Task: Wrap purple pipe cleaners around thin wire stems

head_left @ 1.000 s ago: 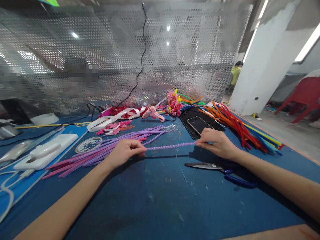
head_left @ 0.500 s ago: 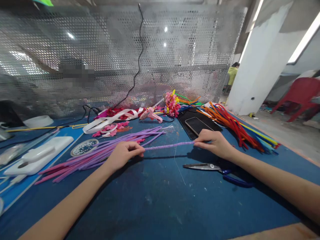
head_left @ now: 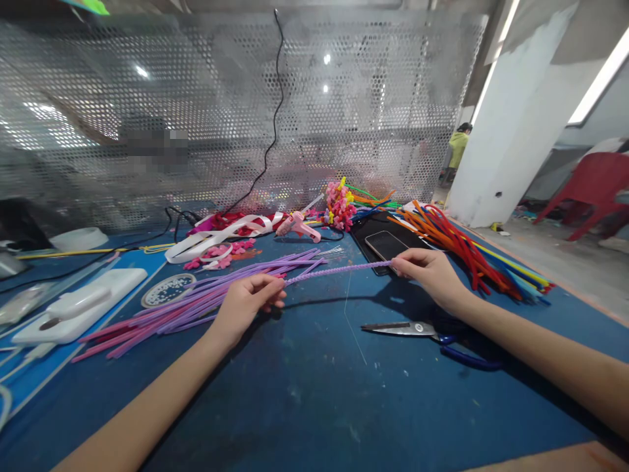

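A twisted purple pipe cleaner [head_left: 337, 270] stretches between my two hands above the blue table [head_left: 304, 393]. My left hand [head_left: 248, 303] pinches its left end, next to a loose pile of purple and pink pipe cleaners [head_left: 196, 298]. My right hand [head_left: 430, 275] pinches its right end, just in front of a phone [head_left: 386, 244] lying on a black tablet. The pipe cleaner rises slightly toward the right.
Blue-handled scissors [head_left: 427, 331] lie below my right hand, a thin wire [head_left: 350, 308] beside them. Orange, red and blue pipe cleaners [head_left: 466, 246] lie at right. A pink glue gun [head_left: 297, 226], white ribbon [head_left: 216, 235], white boxes [head_left: 73, 311] and a perforated metal screen [head_left: 236, 111] stand behind. A person stands far back.
Both hands have lifted the twisted pipe cleaner off the table; my right hand has moved up and away, toward the phone. The view has shifted slightly.
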Available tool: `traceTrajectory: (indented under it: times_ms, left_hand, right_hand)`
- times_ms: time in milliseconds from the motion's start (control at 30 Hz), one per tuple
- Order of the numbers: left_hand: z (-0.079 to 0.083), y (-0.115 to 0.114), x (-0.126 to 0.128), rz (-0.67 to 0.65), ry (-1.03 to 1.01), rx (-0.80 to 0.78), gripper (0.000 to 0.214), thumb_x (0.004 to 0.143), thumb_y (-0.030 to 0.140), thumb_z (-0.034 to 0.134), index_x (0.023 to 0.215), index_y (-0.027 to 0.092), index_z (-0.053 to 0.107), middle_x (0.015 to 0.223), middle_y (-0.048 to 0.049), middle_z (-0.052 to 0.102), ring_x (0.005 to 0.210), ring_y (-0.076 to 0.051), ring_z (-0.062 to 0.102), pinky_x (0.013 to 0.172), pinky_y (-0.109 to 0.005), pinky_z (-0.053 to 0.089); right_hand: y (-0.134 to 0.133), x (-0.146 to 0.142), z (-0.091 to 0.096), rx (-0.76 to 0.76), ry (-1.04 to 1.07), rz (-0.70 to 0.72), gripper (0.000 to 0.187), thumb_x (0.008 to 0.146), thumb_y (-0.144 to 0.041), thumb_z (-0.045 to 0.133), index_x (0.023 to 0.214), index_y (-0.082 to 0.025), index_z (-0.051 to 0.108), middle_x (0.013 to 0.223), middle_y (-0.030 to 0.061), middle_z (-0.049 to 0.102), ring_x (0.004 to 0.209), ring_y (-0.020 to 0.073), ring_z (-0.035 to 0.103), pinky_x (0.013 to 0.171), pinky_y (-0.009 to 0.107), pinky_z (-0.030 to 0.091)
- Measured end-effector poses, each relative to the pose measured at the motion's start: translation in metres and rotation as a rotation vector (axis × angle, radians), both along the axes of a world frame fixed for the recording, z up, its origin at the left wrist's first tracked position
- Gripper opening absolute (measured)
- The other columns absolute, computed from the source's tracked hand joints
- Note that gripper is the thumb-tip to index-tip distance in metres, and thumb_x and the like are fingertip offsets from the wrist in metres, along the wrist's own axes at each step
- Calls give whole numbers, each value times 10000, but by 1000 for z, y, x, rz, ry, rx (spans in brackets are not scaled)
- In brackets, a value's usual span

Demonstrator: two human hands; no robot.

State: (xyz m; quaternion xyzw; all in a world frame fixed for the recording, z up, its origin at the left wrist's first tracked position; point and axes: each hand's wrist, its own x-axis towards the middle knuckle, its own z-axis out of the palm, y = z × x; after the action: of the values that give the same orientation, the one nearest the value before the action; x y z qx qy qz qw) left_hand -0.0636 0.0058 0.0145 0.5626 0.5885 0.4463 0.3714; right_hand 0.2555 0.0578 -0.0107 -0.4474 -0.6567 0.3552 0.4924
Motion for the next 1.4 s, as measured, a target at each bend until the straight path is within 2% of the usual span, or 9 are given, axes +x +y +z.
traceTrajectory:
  times_ms: [267,500,667,900,1133,1300,1400]
  left_hand:
    - [-2,-1,0,-58,127,64,317,776,448,552,652,156,561,590,6,581,490,-105,550,482,-210,401]
    - [1,-6,2,-103,267,125,367,856,424,418,585,179,458,497,40,495,475,-109,509,543,-235,390]
    - [4,-7,5,-116,320,140,406,871,406,377,534,186,433,453,33,497,464,-114,487,564,-245,375]
    - [3,-8,6,-107,278,105,453,851,431,405,471,185,420,424,34,449,435,-113,477,531,-239,371]
    - [4,-8,8,-103,231,94,445,828,438,440,458,191,412,411,27,435,411,-115,459,502,-240,371]
    - [0,-5,7,-105,71,77,399,812,428,468,496,187,427,437,35,419,407,-103,431,475,-231,351]
    - [-3,-3,6,-127,-57,48,399,805,427,485,500,183,407,452,49,381,405,-87,410,464,-220,335]
  right_hand:
    - [-1,0,1,30,-73,32,392,776,-506,543,597,-162,599,530,-4,506,520,105,434,518,242,328]
    - [-3,-1,0,52,-144,111,442,849,-492,442,540,-175,445,503,-40,359,492,88,330,488,241,254]
    - [-3,-2,0,56,-115,159,462,861,-482,425,514,-180,387,501,-40,349,494,88,328,499,243,265]
    - [-5,-2,0,20,-114,159,511,858,-507,410,468,-178,384,452,-38,356,460,83,319,488,246,257]
    - [-6,-3,3,19,-138,121,477,834,-502,449,483,-179,444,466,-28,421,467,92,383,495,241,297]
    - [-6,-3,4,16,-129,113,423,811,-482,498,521,-173,520,504,-17,487,471,89,400,486,238,304]
    - [-4,-4,3,-45,-25,169,416,799,-479,522,521,-170,519,499,-20,481,465,83,390,474,234,294]
